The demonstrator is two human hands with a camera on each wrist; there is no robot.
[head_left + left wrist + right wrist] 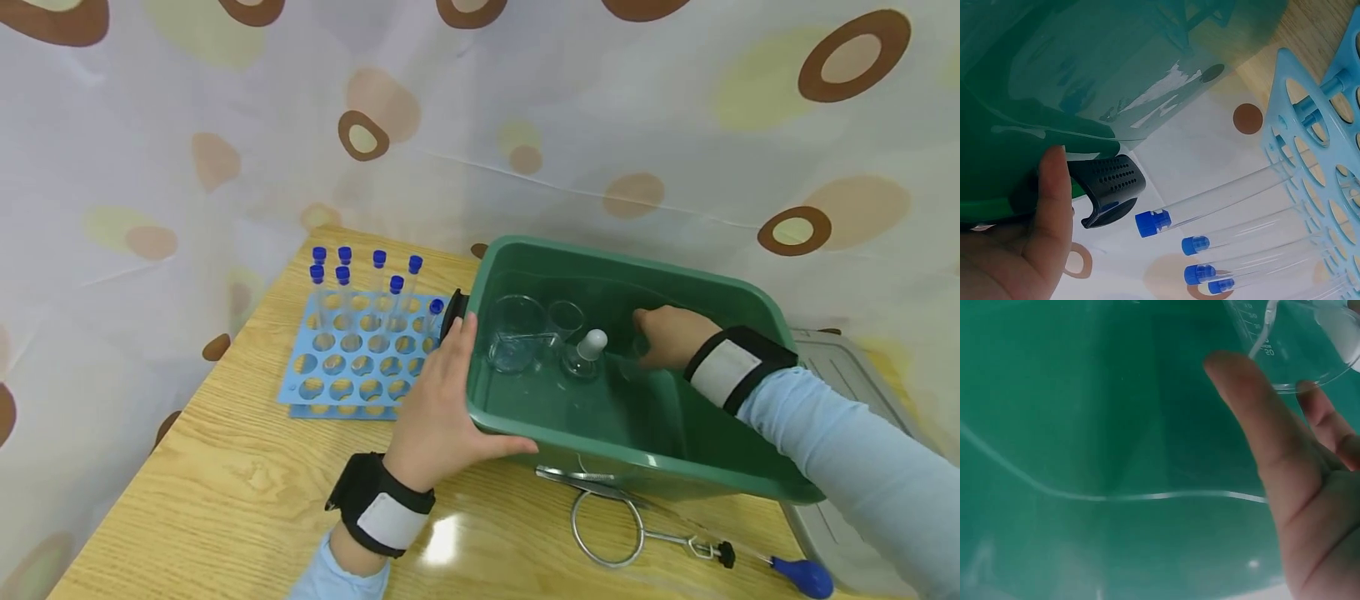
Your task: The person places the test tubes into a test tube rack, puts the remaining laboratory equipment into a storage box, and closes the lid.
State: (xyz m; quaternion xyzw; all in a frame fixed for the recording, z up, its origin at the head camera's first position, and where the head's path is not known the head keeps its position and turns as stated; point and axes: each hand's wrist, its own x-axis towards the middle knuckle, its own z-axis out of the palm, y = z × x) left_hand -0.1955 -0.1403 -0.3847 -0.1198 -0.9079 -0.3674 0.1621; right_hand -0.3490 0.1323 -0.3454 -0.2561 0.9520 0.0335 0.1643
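Note:
My right hand (pixel 669 335) reaches down inside a green plastic bin (pixel 630 462), its thumb and a finger at the rim of a small clear beaker (pixel 1291 347) with white graduations. My left hand (pixel 442 408) rests at the bin's near left corner, thumb along the front rim and fingers stretched along the left wall beside a black handle clip (pixel 1113 184). Left of the right hand in the bin stands a small glass bottle with a white domed cap (pixel 593 342). More clear vessels (pixel 517 333) sit in the bin's left end.
A light blue rack (pixel 330 398) holding several blue-capped test tubes (pixel 378 283) stands left of the bin. In front lie a metal ring clamp (pixel 607 565), a long metal tool (pixel 573 482) and a blue-bulb pipette (pixel 802 575). A grey lid (pixel 832 533) lies at right. A patterned curtain hangs behind.

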